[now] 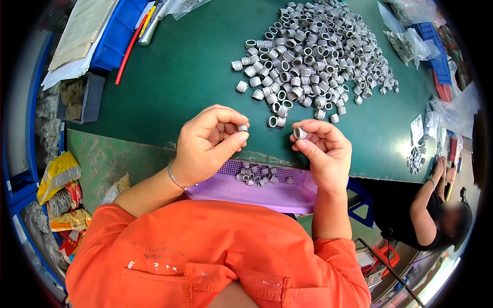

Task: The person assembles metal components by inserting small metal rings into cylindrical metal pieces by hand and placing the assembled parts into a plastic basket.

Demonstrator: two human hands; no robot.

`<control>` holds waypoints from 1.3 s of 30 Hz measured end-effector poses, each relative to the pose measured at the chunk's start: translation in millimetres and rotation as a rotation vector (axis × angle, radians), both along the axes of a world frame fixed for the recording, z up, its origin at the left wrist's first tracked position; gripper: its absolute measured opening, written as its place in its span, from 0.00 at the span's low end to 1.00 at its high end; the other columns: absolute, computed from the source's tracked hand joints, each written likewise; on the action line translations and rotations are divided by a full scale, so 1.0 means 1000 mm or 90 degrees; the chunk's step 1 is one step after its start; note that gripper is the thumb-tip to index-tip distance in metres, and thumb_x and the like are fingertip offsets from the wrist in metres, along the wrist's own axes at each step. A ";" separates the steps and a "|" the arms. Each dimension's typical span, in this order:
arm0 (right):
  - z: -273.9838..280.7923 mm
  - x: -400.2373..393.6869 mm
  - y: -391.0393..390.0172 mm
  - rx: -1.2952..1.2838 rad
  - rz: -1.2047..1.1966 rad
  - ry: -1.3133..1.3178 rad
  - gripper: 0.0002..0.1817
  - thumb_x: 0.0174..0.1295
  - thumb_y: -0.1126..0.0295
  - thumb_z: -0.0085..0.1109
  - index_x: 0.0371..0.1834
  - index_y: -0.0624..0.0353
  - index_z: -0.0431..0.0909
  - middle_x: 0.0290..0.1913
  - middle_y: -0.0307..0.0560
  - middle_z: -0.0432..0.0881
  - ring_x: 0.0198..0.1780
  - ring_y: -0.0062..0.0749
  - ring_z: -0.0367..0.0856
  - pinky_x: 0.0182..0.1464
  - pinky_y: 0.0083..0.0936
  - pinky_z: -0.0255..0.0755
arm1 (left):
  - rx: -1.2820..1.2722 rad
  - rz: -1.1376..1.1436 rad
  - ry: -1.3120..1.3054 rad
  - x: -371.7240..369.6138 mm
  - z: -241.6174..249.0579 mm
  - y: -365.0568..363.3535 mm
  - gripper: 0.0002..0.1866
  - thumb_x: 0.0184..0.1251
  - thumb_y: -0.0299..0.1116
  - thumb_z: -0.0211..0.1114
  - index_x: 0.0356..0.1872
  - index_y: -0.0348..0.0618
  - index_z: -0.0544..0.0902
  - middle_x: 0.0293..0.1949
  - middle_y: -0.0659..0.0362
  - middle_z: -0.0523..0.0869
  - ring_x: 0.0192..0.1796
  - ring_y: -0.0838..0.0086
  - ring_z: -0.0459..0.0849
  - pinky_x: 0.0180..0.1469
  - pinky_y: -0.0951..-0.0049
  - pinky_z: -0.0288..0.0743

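Head view: left ring (242,128) and right ring (299,133) are pinched close to the near edge of the green table (164,87)

At the table's near left corner is a grey bin (93,100); I cannot tell what fills it. Behind it, along the left edge, papers (79,36) cover part of a blue tray (115,41), which the picture cuts off. A red stick (128,54) lies beside the tray. From this stick to the ring pile, a wide green surface gives room for moving.

The left hand (210,136) has thumb and forefinger clamped on the left ring, and they hide much of it. Below the near edge, a purple basket (226,192) carries more rings; forearms and orange clothing hide its borders partly. The ring pile (318,56) spreads toward the far edge, its top cut off. Only a narrow strip separates its lowest rings from the hands.

The right hand (326,149) has thumb and forefinger clamped on the right ring, whose open end is visible. Along the right edge, clear bags (411,46) have blurred contents. Beyond, another person (416,215) sits, small and distorted.
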State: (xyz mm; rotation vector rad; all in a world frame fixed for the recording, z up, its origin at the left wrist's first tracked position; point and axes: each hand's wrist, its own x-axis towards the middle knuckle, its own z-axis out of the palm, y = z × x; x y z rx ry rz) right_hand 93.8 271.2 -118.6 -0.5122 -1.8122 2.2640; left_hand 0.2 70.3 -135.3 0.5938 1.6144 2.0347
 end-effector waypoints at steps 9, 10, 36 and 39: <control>0.006 -0.011 0.006 0.456 0.134 0.162 0.12 0.52 0.87 0.56 0.38 0.63 0.80 0.39 0.49 0.78 0.37 0.30 0.77 0.39 0.21 0.71 | -0.018 0.004 0.020 0.000 0.000 0.000 0.09 0.62 0.14 0.57 0.43 0.32 0.75 0.43 0.53 0.78 0.35 0.78 0.81 0.36 0.80 0.78; 0.006 -0.019 -0.003 0.536 0.066 0.130 0.13 0.52 0.85 0.59 0.40 0.62 0.80 0.38 0.48 0.77 0.35 0.30 0.76 0.37 0.22 0.70 | -0.019 0.003 0.023 0.000 0.001 0.000 0.09 0.62 0.14 0.57 0.43 0.32 0.75 0.43 0.53 0.78 0.35 0.78 0.81 0.36 0.80 0.78; -0.001 0.007 0.009 -0.479 0.046 0.077 0.06 0.63 0.84 0.51 0.41 0.65 0.72 0.49 0.64 0.79 0.51 0.46 0.81 0.50 0.31 0.80 | -0.012 0.012 0.022 0.001 0.001 0.001 0.09 0.62 0.15 0.58 0.43 0.33 0.75 0.42 0.54 0.79 0.35 0.79 0.81 0.36 0.80 0.79; -0.003 0.015 0.003 -0.333 0.078 0.130 0.06 0.62 0.86 0.49 0.38 0.64 0.71 0.50 0.64 0.79 0.54 0.48 0.79 0.55 0.35 0.76 | -0.014 0.008 0.019 0.002 0.001 0.000 0.09 0.62 0.15 0.58 0.43 0.33 0.75 0.42 0.54 0.79 0.35 0.79 0.81 0.36 0.80 0.79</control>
